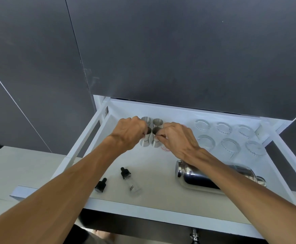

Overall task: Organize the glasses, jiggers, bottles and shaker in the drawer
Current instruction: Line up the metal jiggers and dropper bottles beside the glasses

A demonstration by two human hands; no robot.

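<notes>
Inside the open white drawer (83, 143), several steel jiggers stand upright in a tight square. My left hand (128, 132) pinches the near left jigger (145, 140). My right hand (177, 140) pinches the rim of the near right jigger (155, 142). Two more jiggers (151, 121) stand just behind them. Several clear glasses (229, 138) sit in two rows at the right of the drawer. A steel shaker (201, 176) lies on its side near the front right, partly under my right forearm. Two dropper bottles with black caps (129, 180) lie at the front left.
Dark cabinet fronts (161, 50) rise behind and above the drawer. The drawer's white side rails (287, 155) run along both edges. A round red-printed mark (164, 148) shows on the drawer floor beneath my right hand. Pale floor shows at the left.
</notes>
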